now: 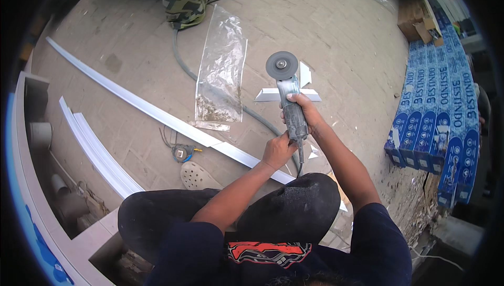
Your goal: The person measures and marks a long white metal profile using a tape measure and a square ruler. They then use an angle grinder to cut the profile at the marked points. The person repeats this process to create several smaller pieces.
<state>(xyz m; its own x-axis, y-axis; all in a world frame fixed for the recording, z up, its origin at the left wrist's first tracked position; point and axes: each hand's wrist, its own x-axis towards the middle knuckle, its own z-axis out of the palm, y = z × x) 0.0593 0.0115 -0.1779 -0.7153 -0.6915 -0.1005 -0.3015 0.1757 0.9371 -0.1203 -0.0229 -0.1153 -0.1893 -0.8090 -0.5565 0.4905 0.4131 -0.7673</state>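
An angle grinder (297, 123) with a grey cutting disc (273, 69) is held in front of me, disc end pointing away. My right hand (305, 108) is wrapped round its body, behind the metal head. At its rear end, near the cord, my left hand (279, 151) is closed on the grinder; some of those fingertips are hidden. Beyond the grinder, short white trim pieces (268, 95) with angled ends lie on the paving. A long white trim strip (152, 115) runs from the far left to beside my knee.
More white strips (100, 149) lie at the left. A tape measure (183, 152) rests by my clog (197, 176). A clear plastic sleeve (223, 65) and a grey hose (178, 57) cross the ground. Blue boxes (420, 102) are stacked at right. Another person's patterned trouser leg (184, 0) is ahead.
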